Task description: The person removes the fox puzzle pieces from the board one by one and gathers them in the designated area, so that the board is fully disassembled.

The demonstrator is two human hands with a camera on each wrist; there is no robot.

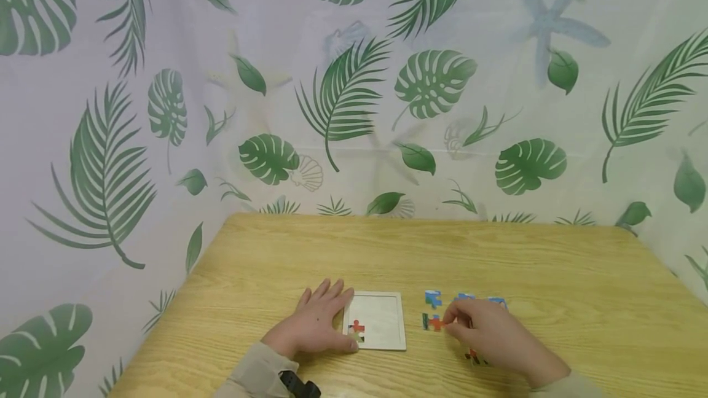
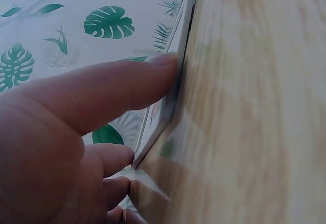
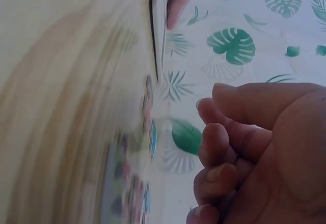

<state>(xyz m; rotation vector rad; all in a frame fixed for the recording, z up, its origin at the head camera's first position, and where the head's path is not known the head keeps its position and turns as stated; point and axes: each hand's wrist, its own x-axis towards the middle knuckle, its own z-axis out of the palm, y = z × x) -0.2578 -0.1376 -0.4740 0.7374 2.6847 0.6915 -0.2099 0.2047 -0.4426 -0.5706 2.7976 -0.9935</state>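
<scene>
A square white puzzle tray (image 1: 384, 315) lies on the table with one red and green jigsaw piece (image 1: 357, 330) in its lower left corner. Spread along the tray's left side is my left hand (image 1: 316, 326), its thumb touching the lower edge. In the left wrist view the thumb presses the rim of the tray (image 2: 162, 113). My right hand (image 1: 489, 331) hovers over loose pieces, closest to an orange jigsaw piece (image 1: 434, 322). Its fingers are loosely bent, and the right wrist view shows nothing between thumb and index finger. A blue jigsaw piece (image 1: 432, 298) lies just behind.
More blue-edged pieces (image 1: 498, 301) lie behind the right hand, and a dark and red piece (image 1: 474, 357) is partly hidden under it. The wooden table (image 1: 332, 244) reaches back to a leaf-patterned curtain (image 1: 354, 109). A black watch strap (image 1: 298, 384) circles the left wrist.
</scene>
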